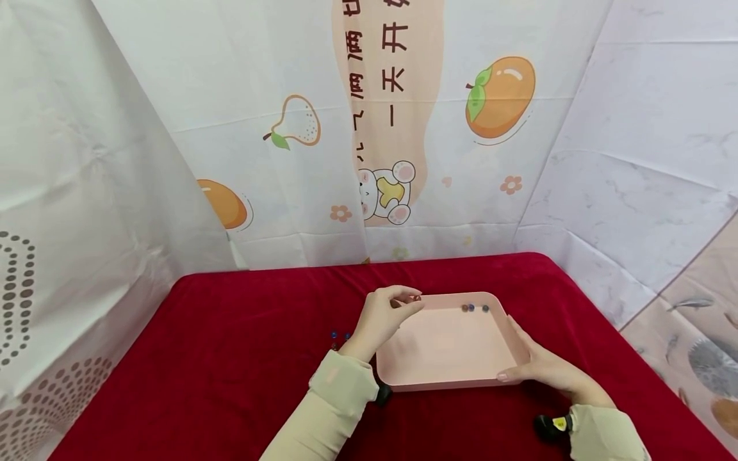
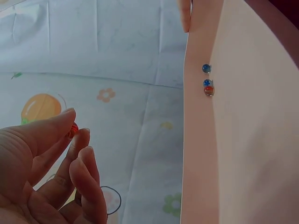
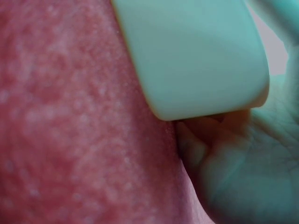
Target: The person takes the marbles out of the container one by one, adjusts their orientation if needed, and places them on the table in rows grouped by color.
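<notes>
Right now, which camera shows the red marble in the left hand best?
The left wrist view: the red marble looks biggest there, though the left hand pinching it covers part. The head view shows only a tiny reddish bit at the fingertips. The right wrist view doesn't show it at all.

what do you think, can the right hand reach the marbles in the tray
Probably yes: the right hand holds the tray and would need to let go, but nothing visible stands between the hand and the marbles by the far wall.
</notes>
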Tool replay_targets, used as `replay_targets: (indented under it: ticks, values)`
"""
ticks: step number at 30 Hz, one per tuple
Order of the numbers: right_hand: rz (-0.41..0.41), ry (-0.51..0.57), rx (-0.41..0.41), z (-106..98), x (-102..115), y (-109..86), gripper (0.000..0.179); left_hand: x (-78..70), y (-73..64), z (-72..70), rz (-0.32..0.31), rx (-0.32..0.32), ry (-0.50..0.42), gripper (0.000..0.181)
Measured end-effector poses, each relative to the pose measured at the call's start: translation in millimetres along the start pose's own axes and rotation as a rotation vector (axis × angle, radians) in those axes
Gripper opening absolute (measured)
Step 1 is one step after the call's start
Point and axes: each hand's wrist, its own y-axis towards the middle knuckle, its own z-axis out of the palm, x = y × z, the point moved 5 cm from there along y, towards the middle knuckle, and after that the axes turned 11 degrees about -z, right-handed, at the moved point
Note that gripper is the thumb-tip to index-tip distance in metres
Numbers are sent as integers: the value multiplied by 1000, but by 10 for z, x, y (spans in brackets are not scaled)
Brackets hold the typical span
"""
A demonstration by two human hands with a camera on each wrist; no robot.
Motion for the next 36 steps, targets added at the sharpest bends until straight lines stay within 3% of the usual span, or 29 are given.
replay_targets:
  ticks: [11, 23, 36]
  values:
    - [2, -4, -6, -7, 8, -11, 114, 158, -97, -150, -18, -40, -39, 16]
    - [-1, 4, -12, 14, 9, -7, 115, 313, -200, -321, -35, -82, -17, 20]
    - [5, 46, -3, 11, 10, -8, 115, 532, -317, -497, -103, -117, -67, 19]
